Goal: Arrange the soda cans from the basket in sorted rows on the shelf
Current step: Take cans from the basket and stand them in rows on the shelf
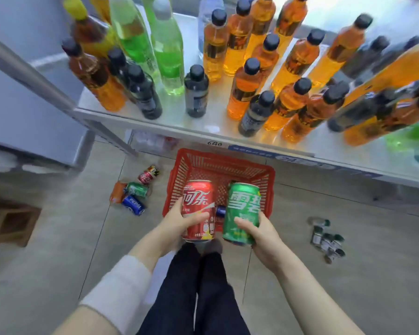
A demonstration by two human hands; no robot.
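My left hand [182, 220] grips a red cola can [198, 204], held upright above the red plastic basket [218, 169] on the floor. My right hand [259, 234] grips a green soda can [242, 209] beside it, also upright. A dark blue can [220, 211] shows in the basket between the two held cans. The metal shelf [203, 126] runs across the upper view, crowded with bottles.
Several loose cans [133, 193] lie on the floor left of the basket, red, green, orange and blue. Several small dark cans [327, 239] lie on the floor at the right. Orange, green and dark bottles [244, 93] fill the shelf. My legs stand below the basket.
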